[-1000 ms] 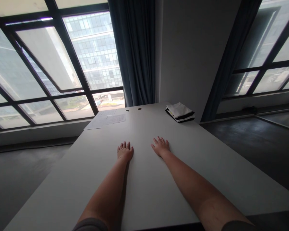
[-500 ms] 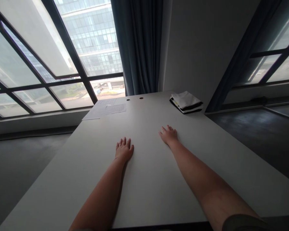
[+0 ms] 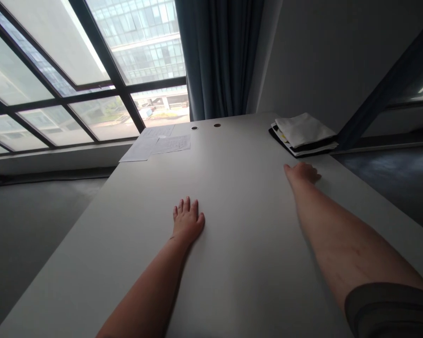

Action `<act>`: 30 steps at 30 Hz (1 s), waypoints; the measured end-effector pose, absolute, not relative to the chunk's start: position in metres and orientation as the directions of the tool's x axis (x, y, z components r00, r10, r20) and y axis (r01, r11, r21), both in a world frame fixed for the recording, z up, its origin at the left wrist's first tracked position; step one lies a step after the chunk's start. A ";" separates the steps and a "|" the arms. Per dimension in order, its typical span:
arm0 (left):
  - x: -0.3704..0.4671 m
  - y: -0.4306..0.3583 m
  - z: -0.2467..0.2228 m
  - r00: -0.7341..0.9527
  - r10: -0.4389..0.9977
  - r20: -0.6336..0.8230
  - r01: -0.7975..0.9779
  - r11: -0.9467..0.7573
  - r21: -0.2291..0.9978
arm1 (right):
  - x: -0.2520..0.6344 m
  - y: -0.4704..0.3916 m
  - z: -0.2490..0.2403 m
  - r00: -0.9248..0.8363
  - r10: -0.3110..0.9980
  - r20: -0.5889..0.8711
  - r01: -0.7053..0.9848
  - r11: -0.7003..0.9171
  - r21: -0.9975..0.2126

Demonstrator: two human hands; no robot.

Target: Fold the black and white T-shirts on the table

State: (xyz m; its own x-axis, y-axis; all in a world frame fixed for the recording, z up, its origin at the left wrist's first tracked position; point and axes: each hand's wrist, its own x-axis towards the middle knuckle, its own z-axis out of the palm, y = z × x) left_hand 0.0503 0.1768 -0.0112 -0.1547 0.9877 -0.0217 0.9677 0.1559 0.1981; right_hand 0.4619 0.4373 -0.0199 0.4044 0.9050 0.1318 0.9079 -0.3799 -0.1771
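My left hand lies palm down on the white table, fingers spread, holding nothing. Farther out on the right, my right hand is just in front of a folded stack of white and black cloth. Its thumb sticks out to the left, away from the other fingers, which bend to the right and are partly hidden. I see nothing in that hand. A small yellow patch shows on the left side of the cloth stack, which sits near the table's far right corner.
Sheets of paper lie at the table's far left edge. Two round holes, a left one and a right one, are near the far edge. Beyond stand a dark blue curtain, a window and a wall.
My right hand has moved right and forward toward the cloth stack, its fingers turning to the right. My left hand stays flat on the table. The view has tilted down and come closer.
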 end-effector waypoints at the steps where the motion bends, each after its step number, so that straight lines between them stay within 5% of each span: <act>1: 0.051 0.178 -0.011 -0.160 0.987 -0.014 0.966 0.160 0.202 | 0.464 0.445 -0.018 0.475 0.872 0.121 0.873 -0.449 -0.192; 13: 0.051 0.188 -0.003 -0.249 0.966 0.074 0.922 0.213 0.322 | 0.495 0.519 -0.021 0.741 0.670 0.038 0.643 -0.692 -0.328; 30: 0.048 0.191 -0.005 -0.261 0.959 0.110 0.914 0.209 0.349 | 0.486 0.463 -0.015 0.409 0.909 0.083 0.895 -0.381 -0.232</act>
State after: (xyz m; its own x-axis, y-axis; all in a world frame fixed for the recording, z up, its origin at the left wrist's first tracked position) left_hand 0.0479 0.1910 -0.0053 -0.2610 0.9590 0.1101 0.9137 0.2087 0.3486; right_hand 0.4861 0.4629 -0.0145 0.4091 0.9087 0.0834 0.8947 -0.3815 -0.2322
